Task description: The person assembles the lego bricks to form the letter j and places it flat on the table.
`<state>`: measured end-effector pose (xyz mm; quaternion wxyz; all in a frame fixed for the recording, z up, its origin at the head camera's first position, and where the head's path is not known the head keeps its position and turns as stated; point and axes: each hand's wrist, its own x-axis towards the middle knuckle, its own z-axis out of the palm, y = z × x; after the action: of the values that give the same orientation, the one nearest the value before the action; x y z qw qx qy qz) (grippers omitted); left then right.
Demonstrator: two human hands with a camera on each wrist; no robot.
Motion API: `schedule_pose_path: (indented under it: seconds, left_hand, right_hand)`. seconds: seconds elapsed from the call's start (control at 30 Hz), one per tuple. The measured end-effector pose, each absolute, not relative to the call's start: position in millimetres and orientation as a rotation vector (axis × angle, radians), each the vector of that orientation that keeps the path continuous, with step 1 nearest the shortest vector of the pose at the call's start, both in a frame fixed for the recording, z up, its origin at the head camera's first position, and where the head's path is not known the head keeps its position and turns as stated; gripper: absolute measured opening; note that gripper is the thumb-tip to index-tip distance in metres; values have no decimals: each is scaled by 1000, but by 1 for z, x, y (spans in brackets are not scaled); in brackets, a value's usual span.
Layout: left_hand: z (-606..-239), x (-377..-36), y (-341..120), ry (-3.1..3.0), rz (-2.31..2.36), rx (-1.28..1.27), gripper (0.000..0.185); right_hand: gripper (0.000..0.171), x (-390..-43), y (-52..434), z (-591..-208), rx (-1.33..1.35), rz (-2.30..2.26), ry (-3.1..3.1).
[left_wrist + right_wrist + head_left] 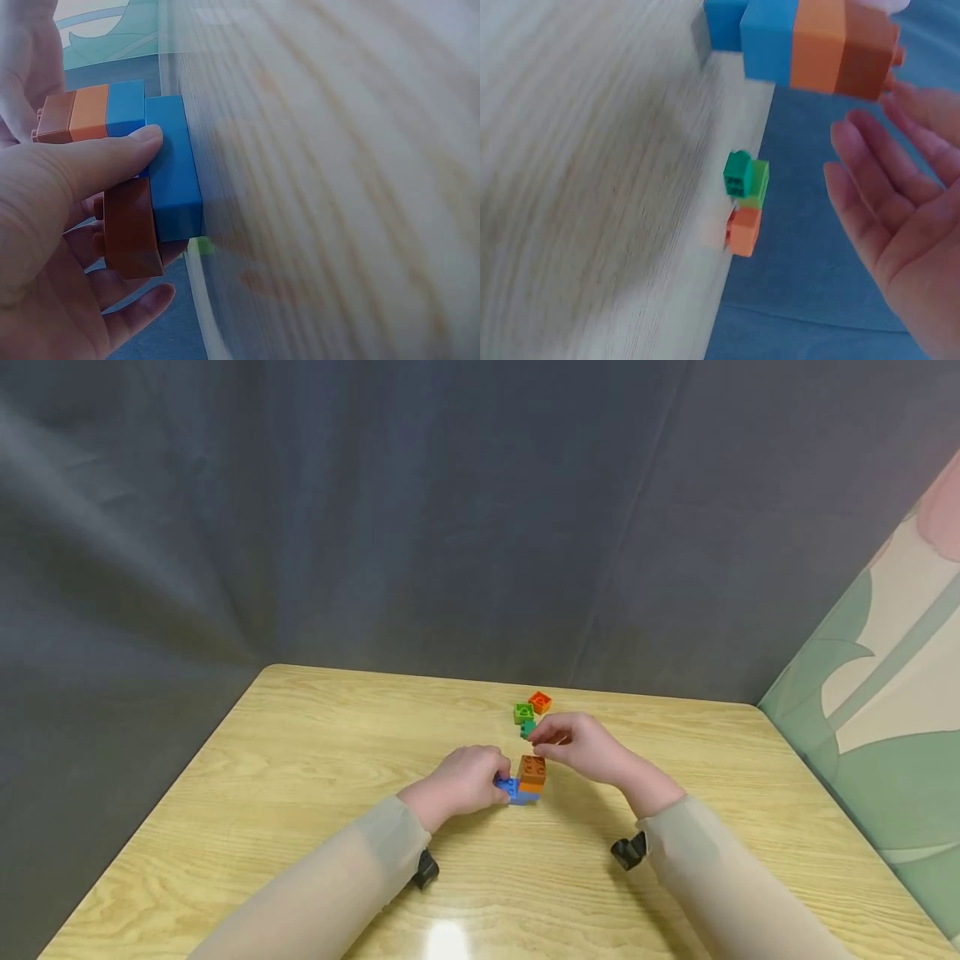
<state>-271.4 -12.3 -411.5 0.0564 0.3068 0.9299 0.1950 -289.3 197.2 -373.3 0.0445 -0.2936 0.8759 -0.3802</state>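
The left hand (463, 778) grips the brick stack (531, 773) at its blue base (172, 180), probably for keeping it steady, while the right hand (583, 748), fingers loosely bent, hovers just beside the stack's top, perhaps touching it, and three loose bricks (523, 714) lie beyond this hand.

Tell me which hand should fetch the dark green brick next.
Probably the right hand: it looks empty and is nearer the dark green brick, while the left hand grips the blue base brick.
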Motion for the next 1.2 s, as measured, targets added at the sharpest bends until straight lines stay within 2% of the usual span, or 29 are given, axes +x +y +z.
schedule_pose_path:
  seconds: [0.4, 0.6, 1.2]
  left_hand:
    - [-409, -273, -12, 2817, 562, 922, 18]
    - [-409, -271, -12, 2832, 549, 924, 18]
    - [-412, -273, -11, 2834, 554, 949, 17]
  right_hand:
    - [16, -339, 187, -388, -566, -946, 2932]
    - [25, -351, 177, -394, -528, -871, 2977]
    - [34, -373, 162, -415, -451, -628, 3058]
